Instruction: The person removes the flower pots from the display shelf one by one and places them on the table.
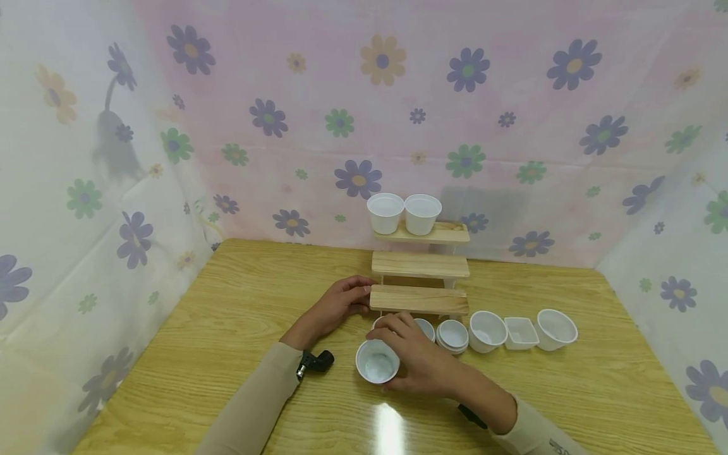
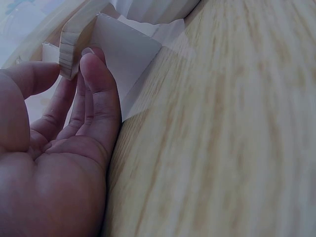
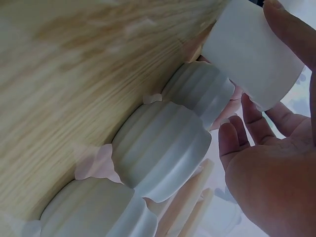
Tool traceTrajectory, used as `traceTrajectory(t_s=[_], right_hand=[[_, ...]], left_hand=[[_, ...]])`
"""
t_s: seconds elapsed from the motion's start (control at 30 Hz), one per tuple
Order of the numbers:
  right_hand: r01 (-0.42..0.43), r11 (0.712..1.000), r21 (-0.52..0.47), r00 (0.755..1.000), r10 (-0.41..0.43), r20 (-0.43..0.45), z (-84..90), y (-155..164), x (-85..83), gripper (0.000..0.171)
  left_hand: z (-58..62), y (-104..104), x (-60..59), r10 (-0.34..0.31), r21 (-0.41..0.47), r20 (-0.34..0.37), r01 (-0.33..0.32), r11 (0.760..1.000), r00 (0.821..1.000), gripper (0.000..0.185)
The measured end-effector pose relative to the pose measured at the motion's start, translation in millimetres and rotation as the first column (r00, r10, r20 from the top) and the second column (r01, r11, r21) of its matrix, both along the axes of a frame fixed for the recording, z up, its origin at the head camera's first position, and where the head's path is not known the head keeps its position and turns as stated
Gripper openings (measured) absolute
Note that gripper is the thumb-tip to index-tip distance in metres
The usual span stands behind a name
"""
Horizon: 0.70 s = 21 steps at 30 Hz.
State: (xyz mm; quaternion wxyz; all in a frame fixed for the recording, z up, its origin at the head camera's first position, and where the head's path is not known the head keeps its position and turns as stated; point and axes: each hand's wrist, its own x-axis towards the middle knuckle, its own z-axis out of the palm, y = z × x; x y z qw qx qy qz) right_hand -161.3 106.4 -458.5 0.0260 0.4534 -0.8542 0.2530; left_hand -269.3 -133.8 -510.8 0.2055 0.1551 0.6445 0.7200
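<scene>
Right hand (image 1: 418,363): grasping a white cup (image 1: 377,362)
Left hand (image 1: 339,304): fingers pinching the wooden step shelf (image 1: 419,299)
Surface: glossy wooden table (image 1: 597,385)
Room: flowered curtain (image 1: 352,120) all round

Both arms are covered in long, close-fitting beige sleeves that end at the wrists, leaving the hands bare. The left hand (image 1: 335,305) has no rings or gloves; its nails are short and unpainted, as the left wrist view shows. Just behind it, at the cuff of the left sleeve (image 1: 256,398), sits a small black camera unit (image 1: 315,363) with a rounded barrel. The right hand (image 1: 418,360) is likewise bare. The right sleeve (image 1: 540,433) carries a dark strap (image 1: 472,416) at its cuff and a small printed marking, too small to read.
</scene>
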Motion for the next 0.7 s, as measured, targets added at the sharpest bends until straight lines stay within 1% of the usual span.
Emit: traceTrajectory(t_s=[0.13,0.27,0.4,0.47,0.57,0.7], right_hand=[[0.002,1.000,-0.006,1.000,-0.002,0.002,-0.2,1,0.0,0.087],[0.021,1.000,0.004,0.999,-0.021,0.024,0.5,2,0.3,0.088],[0.020,1.000,0.013,0.998,-0.020,0.052,1.7,4,0.7,0.094],[0.013,1.000,0.005,0.999,-0.013,0.051,3.1,5,0.9,0.097],[0.007,1.000,-0.030,1.000,-0.006,0.018,6.4,7,-0.1,0.097],[0.026,0.997,-0.069,0.999,-0.028,-0.029,13.4,10,-2.6,0.088]], left_hand=[[-0.1,0,-0.3,-0.003,0.000,0.002,0.003,1.000,1.000,0.040],[0.4,0,0.0,-0.005,0.002,0.002,0.005,1.000,1.000,0.039],[0.4,-1,-0.1,-0.009,0.006,0.001,0.009,1.000,1.000,0.039],[-0.2,-1,-0.3,-0.012,0.006,0.002,0.012,1.000,1.000,0.039],[-0.2,-1,-0.3,-0.016,0.005,0.004,0.016,1.000,1.000,0.040],[1.3,-2,0.5,-0.016,0.003,0.006,0.016,1.000,1.000,0.040]])
